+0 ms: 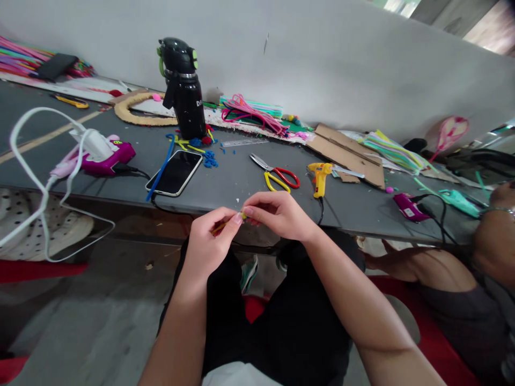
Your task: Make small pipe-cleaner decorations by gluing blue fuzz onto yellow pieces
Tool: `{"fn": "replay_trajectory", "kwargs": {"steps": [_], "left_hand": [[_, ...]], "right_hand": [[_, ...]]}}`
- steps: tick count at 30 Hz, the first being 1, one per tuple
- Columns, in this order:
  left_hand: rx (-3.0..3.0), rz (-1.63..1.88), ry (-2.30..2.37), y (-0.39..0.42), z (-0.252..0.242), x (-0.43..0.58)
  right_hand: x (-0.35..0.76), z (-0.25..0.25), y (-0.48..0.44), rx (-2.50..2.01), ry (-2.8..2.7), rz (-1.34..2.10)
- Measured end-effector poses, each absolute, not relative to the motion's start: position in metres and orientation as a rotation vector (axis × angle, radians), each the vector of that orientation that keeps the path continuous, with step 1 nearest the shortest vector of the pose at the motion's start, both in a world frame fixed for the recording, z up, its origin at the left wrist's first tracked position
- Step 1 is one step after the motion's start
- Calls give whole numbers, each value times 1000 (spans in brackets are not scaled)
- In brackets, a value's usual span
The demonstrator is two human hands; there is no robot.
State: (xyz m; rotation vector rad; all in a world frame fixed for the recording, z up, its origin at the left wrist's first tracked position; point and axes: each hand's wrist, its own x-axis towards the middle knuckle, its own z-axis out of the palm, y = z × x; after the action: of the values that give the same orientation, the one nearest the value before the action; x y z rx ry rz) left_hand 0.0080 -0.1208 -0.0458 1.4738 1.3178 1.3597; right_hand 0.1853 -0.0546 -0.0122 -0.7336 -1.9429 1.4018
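My left hand (211, 236) and my right hand (277, 213) meet in front of the grey table's near edge (225, 201), above my lap. Both pinch a small yellow-orange pipe cleaner piece (225, 223) between thumb and fingertips; most of it is hidden by the fingers. Nearest on the table are red-and-yellow scissors (276, 174), a yellow glue gun (321, 177) and a phone (176, 172) lying face up.
A black bottle (184, 91) stands behind the phone among blue and yellow bits. A magenta glue gun (107, 156) with white cables lies left. Pipe cleaners (251, 112), cardboard (346, 153) and a rope ring (139, 110) line the wall. Another person sits at right (462, 268).
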Motion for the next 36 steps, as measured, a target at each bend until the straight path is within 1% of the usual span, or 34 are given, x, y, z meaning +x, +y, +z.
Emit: {"fn": "replay_trajectory", "kwargs": {"steps": [7, 14, 25, 36], "left_hand": [[1482, 1413, 1331, -120, -49, 9], [1625, 1384, 1374, -118, -49, 9], [1649, 1362, 1367, -117, -52, 7], [1625, 1351, 1401, -116, -55, 9]], "right_hand": [[191, -5, -51, -800, -1947, 1450], [190, -10, -51, -812, -1960, 1504], [192, -10, -49, -796, -2004, 1402], [188, -14, -49, -911, -2119, 1133]]}}
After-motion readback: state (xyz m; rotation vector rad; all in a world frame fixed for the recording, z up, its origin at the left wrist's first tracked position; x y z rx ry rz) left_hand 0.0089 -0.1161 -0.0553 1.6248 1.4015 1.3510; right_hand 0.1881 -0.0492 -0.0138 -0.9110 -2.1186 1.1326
